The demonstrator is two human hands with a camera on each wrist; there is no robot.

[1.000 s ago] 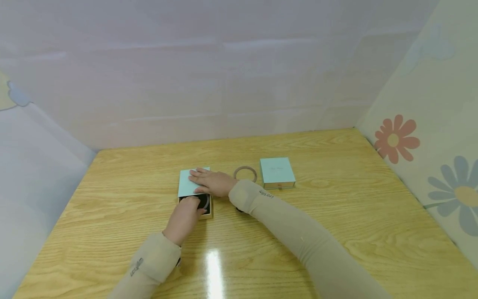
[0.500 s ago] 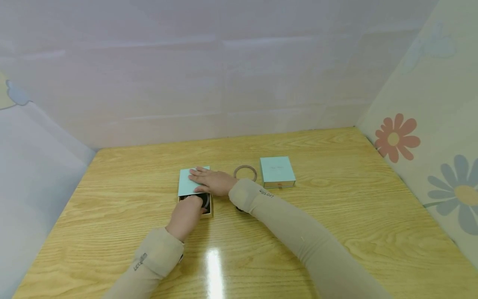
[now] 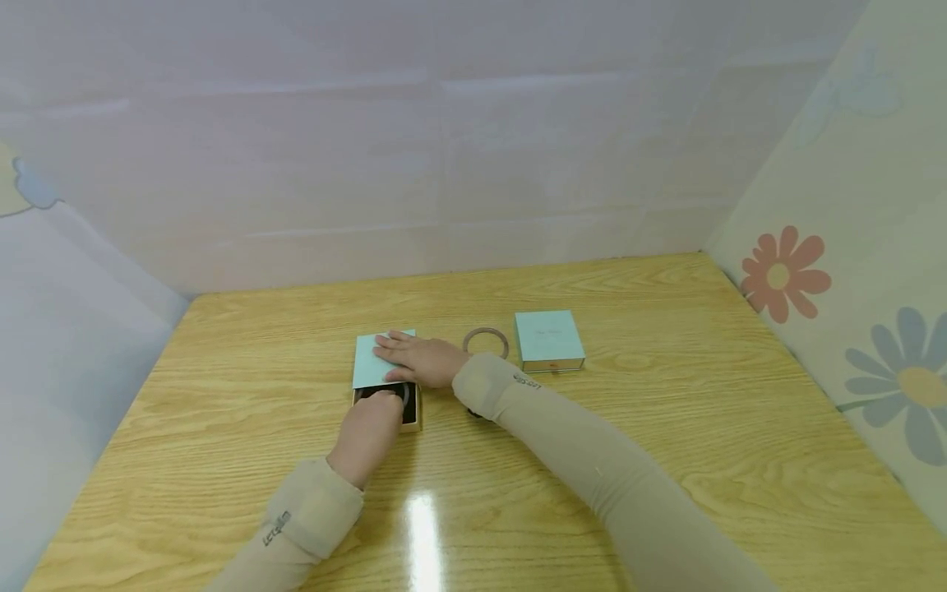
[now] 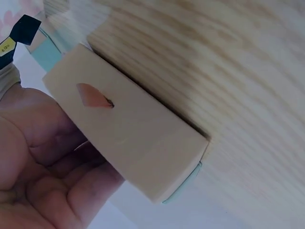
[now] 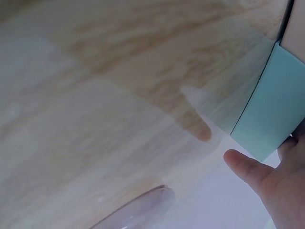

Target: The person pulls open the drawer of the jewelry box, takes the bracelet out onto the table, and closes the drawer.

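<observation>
A small pale-blue drawer box (image 3: 367, 362) sits left of centre on the table, its drawer (image 4: 138, 124) pulled out toward me. Black lining and part of a greyish bangle (image 3: 406, 394) show inside. My left hand (image 3: 367, 432) reaches over the drawer front with bent fingers at this bangle; its fingertips are largely hidden. In the left wrist view an orange ribbon tab (image 4: 93, 96) stands out from the beige drawer front. My right hand (image 3: 422, 359) rests flat on the box top, fingers spread, with its thumb (image 5: 248, 167) beside the blue sleeve in the right wrist view.
A second bangle (image 3: 484, 330) lies on the wooden table (image 3: 636, 460) beyond my right wrist. To its right stands another pale-blue box (image 3: 549, 335), closed, with a small tab in front. Cloth walls (image 3: 444, 164) border the table behind and at both sides.
My left hand has shifted slightly within the drawer, and the bangle there has changed its tilt a little. My right hand keeps its place on the box top.
</observation>
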